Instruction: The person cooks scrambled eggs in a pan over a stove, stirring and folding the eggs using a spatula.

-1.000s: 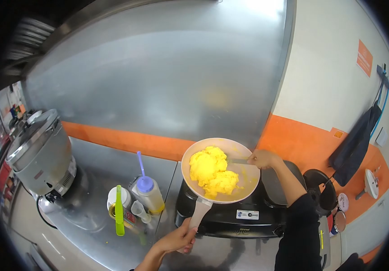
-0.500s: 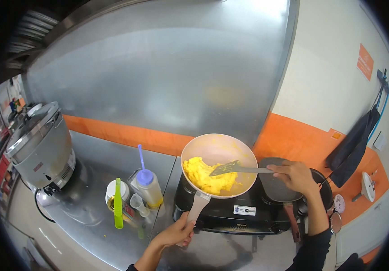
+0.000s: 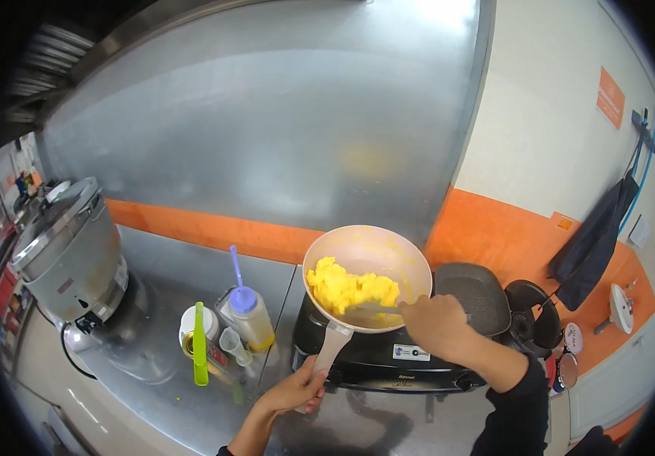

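My left hand [image 3: 295, 392] is wrapped around the pale handle of a frying pan [image 3: 373, 247], which is over the left side of a black gas stove [image 3: 388, 372]. Yellow scrambled eggs [image 3: 346, 286] lie heaped in the left and lower part of the pan. In my right hand [image 3: 438, 325] is a grey spatula [image 3: 379, 308]; its blade is low in the pan, at the near edge of the eggs and partly covered by them. The hand is above the pan's right rim and hides part of it.
A dark square grill pan [image 3: 473, 292] sits on the stove's right side, with a black round pan [image 3: 542, 304] beyond it. Left on the steel counter stand an oil bottle [image 3: 251, 319], a small clear cup [image 3: 233, 343], a green-handled utensil [image 3: 200, 346] and a large rice cooker [image 3: 73, 251].
My right hand has moved left and down with the spatula, over the pan's near right rim. The eggs are gathered into a more compact heap. My left hand stays on the handle.
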`<state>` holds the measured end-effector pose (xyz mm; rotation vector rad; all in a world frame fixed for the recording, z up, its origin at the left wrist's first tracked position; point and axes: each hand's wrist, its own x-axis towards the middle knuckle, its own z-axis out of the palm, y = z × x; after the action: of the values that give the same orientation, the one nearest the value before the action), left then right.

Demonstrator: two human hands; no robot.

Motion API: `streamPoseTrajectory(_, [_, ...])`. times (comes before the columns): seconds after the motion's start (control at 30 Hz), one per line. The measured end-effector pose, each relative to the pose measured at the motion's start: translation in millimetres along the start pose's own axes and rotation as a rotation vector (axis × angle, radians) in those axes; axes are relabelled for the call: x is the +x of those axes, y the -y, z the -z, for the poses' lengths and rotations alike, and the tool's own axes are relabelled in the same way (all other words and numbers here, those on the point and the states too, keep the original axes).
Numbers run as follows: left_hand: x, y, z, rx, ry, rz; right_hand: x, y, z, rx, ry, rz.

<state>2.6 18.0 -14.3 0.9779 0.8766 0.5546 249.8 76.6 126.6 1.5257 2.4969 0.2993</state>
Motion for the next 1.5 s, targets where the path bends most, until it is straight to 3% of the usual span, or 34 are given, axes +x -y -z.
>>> streamPoseTrajectory(0.2, [0.3,-0.4,-0.2,0.007,-0.003,0.003,46.6,-0.5,-62.3,-0.041,-0.153,-0.214])
streamPoseTrajectory(0.47, [0.7,-4.4,3.4,0.048,-0.020,0.035,-49.3,-26.7,9.7,-0.057,-0.204,-0.321])
streamPoseTrajectory(0.7, [2.6,2.8,6.6,0.039,-0.021,0.018,21.6,-103.7,-21.7,-0.010,-0.281,-0.335])
streamPoseTrajectory(0.8, [1.3,3.3,4.0,0.082,-0.039,-0.003,72.8,-135.7,-55.0,-0.075,-0.216,-0.319])
streamPoseTrajectory(0.87, [1.0,0.0,2.6,0.100,-0.027,0.003,104.5,-149.6,-62.5,-0.016,0.044,-0.242])
streamPoseTrajectory(0.9, [2.2,-0.9,4.7,0.095,-0.040,0.002,122.7,-162.7,-68.5,-0.015,0.041,-0.229])
streamPoseTrajectory(0.97, [4.7,-0.8,7.7,0.146,0.012,0.009,159.0,-187.8,-78.4,0.520,0.342,-0.188])
streamPoseTrajectory(1.0, [5.9,-3.1,8.6,0.140,0.004,0.002,176.2,-188.9,-76.8,0.513,0.341,-0.178])
streamPoseTrajectory(1.07, [3.7,-5.7,6.9,0.170,0.010,0.013,199.8,-187.8,-80.9,0.856,0.627,-0.128])
streamPoseTrajectory(1.17, [0.6,-5.6,1.4,0.175,0.014,0.036,209.6,-181.0,-83.7,1.071,0.764,-0.118])
streamPoseTrajectory(1.4, [-0.9,-2.9,0.1,0.141,-0.054,0.008,130.3,-196.5,-67.7,1.264,0.672,0.069])
streamPoseTrajectory(1.5, [-2.2,-3.9,-0.1,0.095,-0.023,-0.005,82.1,-199.1,-48.9,0.997,0.517,0.033])
